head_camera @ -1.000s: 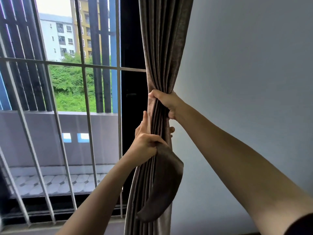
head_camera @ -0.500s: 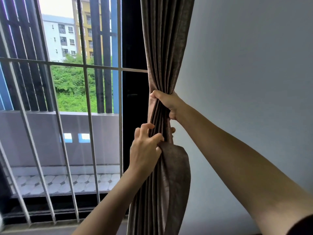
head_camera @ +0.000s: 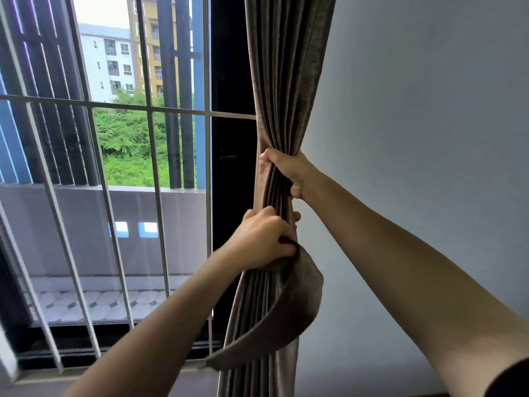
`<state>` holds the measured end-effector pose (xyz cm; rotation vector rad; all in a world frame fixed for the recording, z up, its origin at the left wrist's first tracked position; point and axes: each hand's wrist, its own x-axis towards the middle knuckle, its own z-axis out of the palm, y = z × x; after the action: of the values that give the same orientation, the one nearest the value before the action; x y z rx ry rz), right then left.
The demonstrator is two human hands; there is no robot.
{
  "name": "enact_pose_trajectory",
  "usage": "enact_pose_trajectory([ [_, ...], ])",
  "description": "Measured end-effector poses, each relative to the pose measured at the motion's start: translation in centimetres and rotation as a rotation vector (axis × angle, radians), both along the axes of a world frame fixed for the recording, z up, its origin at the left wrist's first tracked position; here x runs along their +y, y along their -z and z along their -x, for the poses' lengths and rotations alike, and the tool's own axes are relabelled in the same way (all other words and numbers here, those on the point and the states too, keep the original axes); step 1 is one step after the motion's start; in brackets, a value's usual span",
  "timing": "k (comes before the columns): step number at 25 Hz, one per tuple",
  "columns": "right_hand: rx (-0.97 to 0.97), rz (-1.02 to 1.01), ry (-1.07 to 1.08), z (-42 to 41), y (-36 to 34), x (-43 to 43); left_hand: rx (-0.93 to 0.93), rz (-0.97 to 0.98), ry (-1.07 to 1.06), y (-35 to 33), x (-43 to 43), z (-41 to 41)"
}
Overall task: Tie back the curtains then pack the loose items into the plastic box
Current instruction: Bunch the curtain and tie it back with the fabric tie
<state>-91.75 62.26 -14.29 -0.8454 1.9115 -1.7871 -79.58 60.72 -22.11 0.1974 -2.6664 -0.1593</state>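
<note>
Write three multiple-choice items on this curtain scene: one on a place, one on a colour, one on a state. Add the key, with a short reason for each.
1. Where does the right hand grip the curtain?
A. above the left hand
B. below the left hand
C. at the bottom hem

2. What colour is the curtain?
A. white
B. grey-brown
C. bright red

3. How is the tieback band?
A. hanging slack, one end held by the left hand
B. fastened tight round the curtain
C. lying on the floor

Key:
1 A: the right hand squeezes the gathered folds just above the left hand.
2 B: the fabric is a dull grey-brown all over.
3 A: the band sags in a loose curve from the left hand across the front of the folds.
</note>
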Motion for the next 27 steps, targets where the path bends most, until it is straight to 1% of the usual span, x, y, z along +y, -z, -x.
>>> enact_pose_trajectory([
  [3, -0.007, 0.035, -0.017, -0.3, 0.2, -0.5, 0.168, -0.048, -0.056, 2.6, 1.6, 2.0],
  [5, -0.027, 0.058, -0.017, -0.5, 0.2, -0.9, 0.312, 0.011, -0.073, 3.5, 2.3, 3.6],
  [7, -0.048, 0.059, -0.019, -0.6, 0.1, -1.0, 0.491, 0.115, -0.143, 4.2, 2.5, 4.7],
  [9, -0.058, 0.048, -0.027, -0.4, 0.2, -0.9, 0.63, 0.195, -0.264, 5.2, 2.3, 5.6],
  [10, -0.065, 0.045, -0.037, -0.3, 0.2, -0.9, 0.702, 0.192, -0.349, 5.8, 2.1, 5.8],
  [11, -0.072, 0.044, -0.046, -0.3, 0.2, -0.8, 0.771, 0.146, -0.445, 6.4, 1.9, 6.0],
  [12, -0.073, 0.041, -0.056, -0.4, 0.2, -0.6, 0.823, 0.06, -0.53, 6.8, 1.8, 6.1],
  [14, -0.074, 0.038, -0.064, -0.5, 0.1, -0.4, 0.852, -0.191, -0.612, 6.9, 1.8, 6.4],
  [17, -0.075, 0.043, -0.076, -0.8, 0.1, -0.1, 0.823, -0.691, -0.538, 5.3, 1.7, 6.5],
  [18, -0.071, 0.036, -0.085, -0.9, 0.2, -0.1, 0.801, -0.808, -0.515, 4.6, 1.6, 6.5],
  [19, -0.069, 0.026, -0.094, -0.9, 0.2, -0.1, 0.767, -0.873, -0.515, 4.0, 1.4, 6.5],
  [21, -0.072, 0.012, -0.117, -1.1, 0.1, 0.0, 0.697, -0.891, -0.567, 3.3, 1.2, 6.5],
  [24, -0.02, 0.023, -0.136, -1.3, 0.2, 0.5, 0.667, -0.817, -0.671, 2.8, 1.5, 6.6],
  [25, 0.028, 0.033, -0.17, -1.2, 0.4, 0.8, 0.677, -0.804, -0.687, 2.8, 1.5, 6.5],
  [27, 0.103, 0.032, -0.336, -0.1, 1.2, 2.0, 0.713, -0.807, -0.69, 2.9, 1.5, 6.4],
])
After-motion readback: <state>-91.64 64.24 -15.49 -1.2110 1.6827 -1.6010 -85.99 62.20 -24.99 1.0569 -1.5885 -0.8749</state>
